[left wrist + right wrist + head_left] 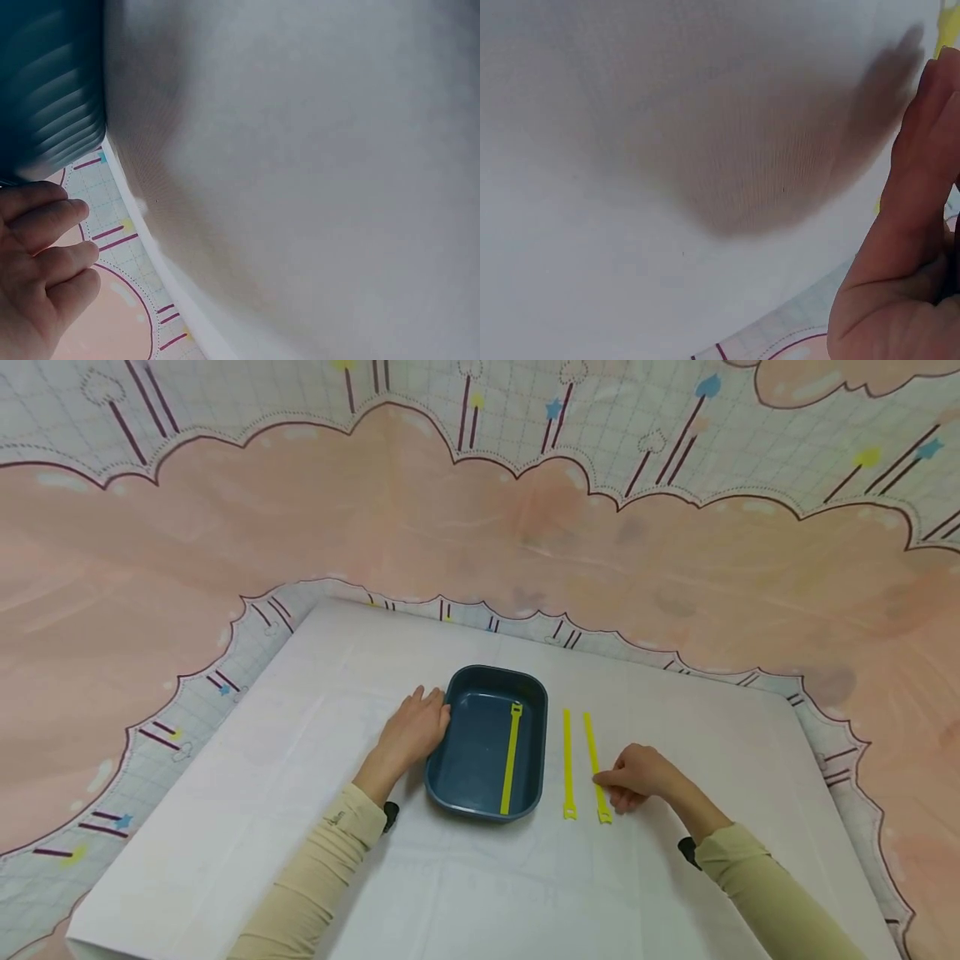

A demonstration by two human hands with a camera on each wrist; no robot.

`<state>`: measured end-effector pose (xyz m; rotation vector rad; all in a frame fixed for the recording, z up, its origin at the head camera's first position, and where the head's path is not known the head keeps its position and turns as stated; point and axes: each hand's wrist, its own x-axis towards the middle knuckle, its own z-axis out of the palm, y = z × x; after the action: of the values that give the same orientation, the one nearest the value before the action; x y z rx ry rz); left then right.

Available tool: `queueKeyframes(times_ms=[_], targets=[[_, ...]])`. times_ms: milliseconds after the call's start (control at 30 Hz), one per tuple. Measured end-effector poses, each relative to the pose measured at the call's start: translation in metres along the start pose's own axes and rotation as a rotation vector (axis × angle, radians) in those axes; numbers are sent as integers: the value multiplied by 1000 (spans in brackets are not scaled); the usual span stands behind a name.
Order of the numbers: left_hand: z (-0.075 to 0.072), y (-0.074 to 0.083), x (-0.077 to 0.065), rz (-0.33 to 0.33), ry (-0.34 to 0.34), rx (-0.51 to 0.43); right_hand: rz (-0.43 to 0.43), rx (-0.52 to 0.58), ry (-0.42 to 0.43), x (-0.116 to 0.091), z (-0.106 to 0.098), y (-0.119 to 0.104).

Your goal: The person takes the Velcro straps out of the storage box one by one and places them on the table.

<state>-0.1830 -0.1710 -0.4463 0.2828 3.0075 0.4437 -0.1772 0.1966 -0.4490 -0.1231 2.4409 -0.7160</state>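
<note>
A dark blue tray (467, 760) stands in the middle of the table, with one yellow cable tie (511, 760) lying lengthwise inside it. At the tray's left rim is my left hand (411, 727), gripping the edge; in the left wrist view its fingers (64, 262) curl down beside the outer wall, the thumb hidden. Right of the tray, a second yellow cable tie (567, 760) lies flat, its slotted end toward me. Beside it, my right hand (641, 774) pinches a third yellow cable tie (591, 743) near its slotted end. The right wrist view shows mostly the palm and fingers (922, 142).
The white table (337, 893) extends around the tray on all sides. Behind and beside it hangs a peach and white patterned cloth (480, 527). The table's far edge (637, 658) runs slantwise behind the tray.
</note>
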Motion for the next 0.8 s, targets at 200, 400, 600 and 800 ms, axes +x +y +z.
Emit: queueKeyframes(times_ms=[200,400,600,800], targets=[[0,1,0,-5,5,-5,-78,-31,110,3,-11,-1],[0,0,1,-8,0,-9,-296,-189,342,6,-22,-9],[1,1,1,-6,8,-13,-405,-347,408,8,-29,-25],[0,3,0,-11,4,-25,-505,-521,420,9,-31,-50]])
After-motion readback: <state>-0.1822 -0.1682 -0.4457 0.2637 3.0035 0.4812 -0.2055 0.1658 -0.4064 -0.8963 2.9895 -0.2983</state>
